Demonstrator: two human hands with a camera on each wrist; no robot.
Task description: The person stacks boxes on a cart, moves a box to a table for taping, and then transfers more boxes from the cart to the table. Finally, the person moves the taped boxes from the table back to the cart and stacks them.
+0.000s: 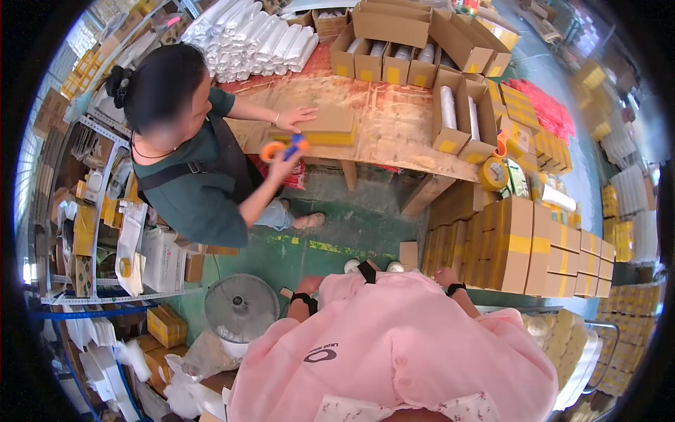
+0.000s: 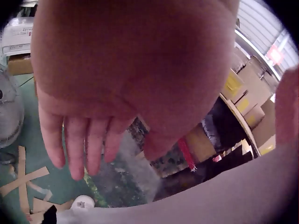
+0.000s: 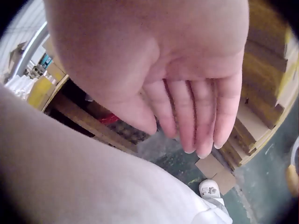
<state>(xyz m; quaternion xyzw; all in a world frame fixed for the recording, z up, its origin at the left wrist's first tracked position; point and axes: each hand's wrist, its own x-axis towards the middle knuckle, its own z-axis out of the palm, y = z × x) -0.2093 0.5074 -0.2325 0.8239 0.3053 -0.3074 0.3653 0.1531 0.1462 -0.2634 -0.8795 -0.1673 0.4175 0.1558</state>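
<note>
My left hand (image 1: 309,285) hangs beside the pink garment (image 1: 401,330) in the head view. In the left wrist view the left palm (image 2: 126,74) faces the camera, fingers loosely extended, holding nothing. On the other side of the garment is my right hand (image 1: 446,277), close to stacked cartons (image 1: 519,243). The right wrist view shows the right palm (image 3: 187,70) with relaxed, empty fingers. Across the floor, another person (image 1: 193,158) grips a blue and orange tape dispenser (image 1: 292,146) and rests a hand on a flat cardboard piece (image 1: 327,121) on the wooden table (image 1: 394,126).
Silver wrapped rolls (image 1: 256,42) and open boxes (image 1: 404,63) stand at the table's far side. A round fan (image 1: 241,308) is on the floor at left, near shelving (image 1: 105,176). Cardboard strips (image 2: 22,182) lie on the green floor (image 1: 337,260).
</note>
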